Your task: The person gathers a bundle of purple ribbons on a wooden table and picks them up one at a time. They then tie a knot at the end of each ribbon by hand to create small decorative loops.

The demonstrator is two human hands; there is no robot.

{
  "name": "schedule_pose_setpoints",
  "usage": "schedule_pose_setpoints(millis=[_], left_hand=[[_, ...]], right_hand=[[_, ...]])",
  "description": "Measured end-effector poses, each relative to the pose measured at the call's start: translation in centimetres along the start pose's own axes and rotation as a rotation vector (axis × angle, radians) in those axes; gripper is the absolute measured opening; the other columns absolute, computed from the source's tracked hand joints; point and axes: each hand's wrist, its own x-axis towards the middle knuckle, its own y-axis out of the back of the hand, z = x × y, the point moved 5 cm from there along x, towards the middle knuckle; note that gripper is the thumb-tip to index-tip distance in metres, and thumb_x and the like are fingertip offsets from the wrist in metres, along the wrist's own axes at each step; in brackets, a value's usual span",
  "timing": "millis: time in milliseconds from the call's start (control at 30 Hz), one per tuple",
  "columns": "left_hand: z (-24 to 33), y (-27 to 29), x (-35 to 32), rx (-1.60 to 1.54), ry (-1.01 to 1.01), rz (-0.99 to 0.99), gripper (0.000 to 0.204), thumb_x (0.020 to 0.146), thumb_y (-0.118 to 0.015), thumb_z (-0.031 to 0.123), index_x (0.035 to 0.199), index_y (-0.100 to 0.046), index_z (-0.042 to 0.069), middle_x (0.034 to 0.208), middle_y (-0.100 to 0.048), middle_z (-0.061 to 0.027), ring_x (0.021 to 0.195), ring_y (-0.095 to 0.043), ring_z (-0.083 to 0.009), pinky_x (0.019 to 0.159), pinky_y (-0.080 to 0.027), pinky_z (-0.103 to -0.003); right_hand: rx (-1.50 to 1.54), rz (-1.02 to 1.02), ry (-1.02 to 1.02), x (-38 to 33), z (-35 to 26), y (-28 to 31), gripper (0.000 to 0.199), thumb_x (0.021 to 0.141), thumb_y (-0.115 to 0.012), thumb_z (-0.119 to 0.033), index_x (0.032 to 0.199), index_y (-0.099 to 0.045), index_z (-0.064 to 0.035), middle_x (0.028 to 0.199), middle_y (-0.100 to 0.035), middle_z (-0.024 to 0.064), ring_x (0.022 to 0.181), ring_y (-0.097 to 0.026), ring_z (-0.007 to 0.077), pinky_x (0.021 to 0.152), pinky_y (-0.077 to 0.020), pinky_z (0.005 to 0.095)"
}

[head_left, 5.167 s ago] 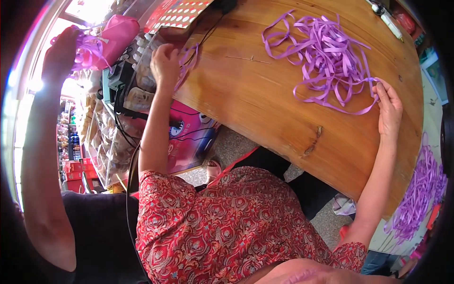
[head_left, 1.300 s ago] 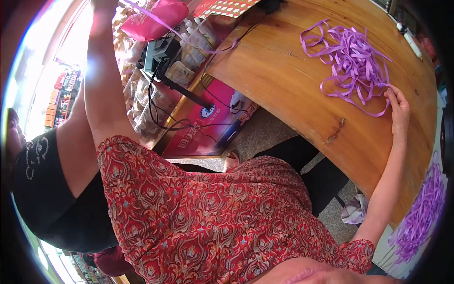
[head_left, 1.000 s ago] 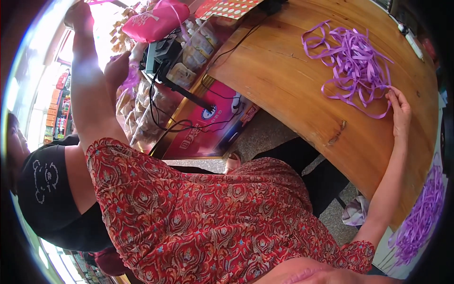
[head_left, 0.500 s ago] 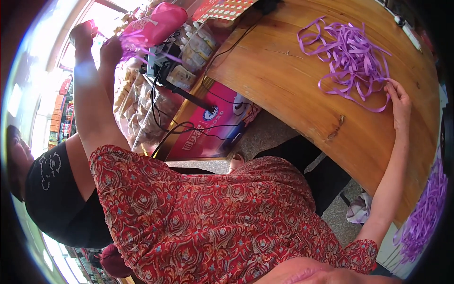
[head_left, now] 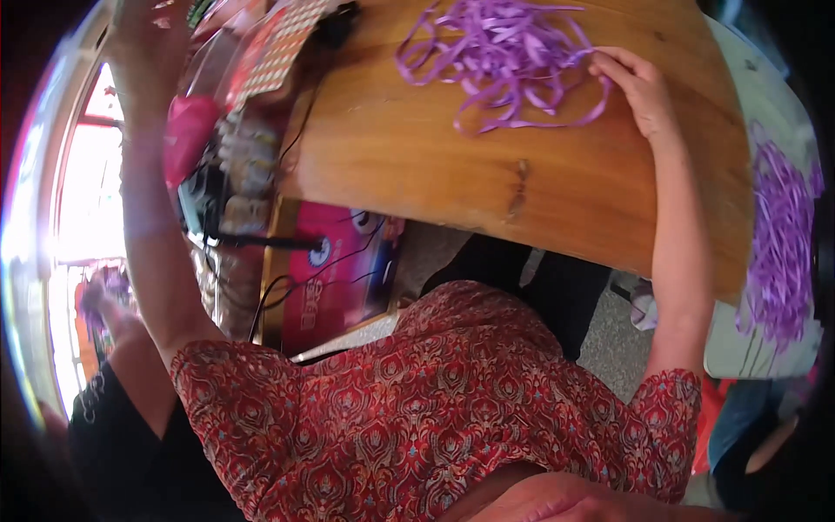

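Observation:
A loose tangle of purple ribbon [head_left: 509,56] lies on the wooden table. At its right side my right hand [head_left: 639,87] pinches a strand of it between thumb and fingertips, the forearm stretched over the table's right part. My left hand [head_left: 148,43] is raised at the upper left, near a bright pink bag [head_left: 189,135]. Blur and the picture's edge hide its fingers, so whether it holds anything does not show. At the far left is another person's hand [head_left: 109,300], blurred, with something purple at it.
A second heap of purple ribbon [head_left: 778,248] lies on a pale surface [head_left: 726,339] to the right. White-capped pouches [head_left: 248,161], black cables [head_left: 278,291] and a pink printed panel [head_left: 335,261] are beside the wooden table [head_left: 417,165]. The co-worker's black sleeve [head_left: 130,418] is close on my left.
The view has swung, shifting the table and ribbon leftward. My left hand has come up and closer. The co-worker's hand has moved lower, away from the pink bag. My right hand keeps its pinch.

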Motion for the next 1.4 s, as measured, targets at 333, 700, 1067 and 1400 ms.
schedule_pose_setpoints(millis=[333, 700, 1067, 1400], left_hand=[[22.2, -17.0, -6.5, -1.278, 0.036, -0.225, 0.028, 0.082, -0.062, 0.018, 0.105, -0.056, 0.003, 0.086, -0.062, -0.0116, 0.08, -0.06, -0.0275, 0.072, -0.047, -0.036], [25.0, -22.8, -7.4, -1.724, 0.473, -0.461, 0.014, 0.083, -0.066, 0.011, 0.086, -0.064, -0.002, 0.068, -0.058, 0.001, 0.062, -0.05, -0.0049, 0.053, -0.04, -0.02], [13.9, -22.9, -10.9, -1.551, 0.73, -0.339, 0.015, 0.083, -0.066, 0.01, 0.091, -0.065, -0.003, 0.072, -0.059, 0.0018, 0.059, -0.049, -0.0023, 0.054, -0.04, -0.016], [23.5, -18.0, -7.5, -1.158, -0.1, -0.036, 0.039, 0.083, -0.06, 0.011, 0.118, -0.052, -0.003, 0.114, -0.055, -0.0179, 0.107, -0.052, -0.0315, 0.09, -0.042, -0.035]], right_hand=[[0.174, 0.005, -0.048, -1.2, -2.0, -0.2, 0.021, 0.088, -0.06, -0.016, 0.102, -0.065, -0.0012, 0.085, -0.064, 0.0018, 0.078, -0.057, 0.0084, 0.073, -0.0443, 0.0221], [0.01, 0.067, 0.055, -1.1, -3.3, 0.6, 0.021, 0.09, -0.057, -0.015, 0.103, -0.065, -0.001, 0.081, -0.062, 0.0004, 0.076, -0.055, 0.0082, 0.07, -0.042, 0.0215], [-0.099, 0.167, -0.03, -1.8, -3.1, 3.7, 0.02, 0.088, -0.06, -0.016, 0.1, -0.066, -0.0016, 0.077, -0.059, -0.0012, 0.072, -0.051, 0.0061, 0.068, -0.0405, 0.0201], [-0.282, 0.119, 0.027, -2.2, -4.3, 1.4, 0.02, 0.088, -0.058, -0.01, 0.104, -0.064, -0.0004, 0.094, -0.067, 0.0052, 0.085, -0.06, 0.011, 0.079, -0.0474, 0.0252]])
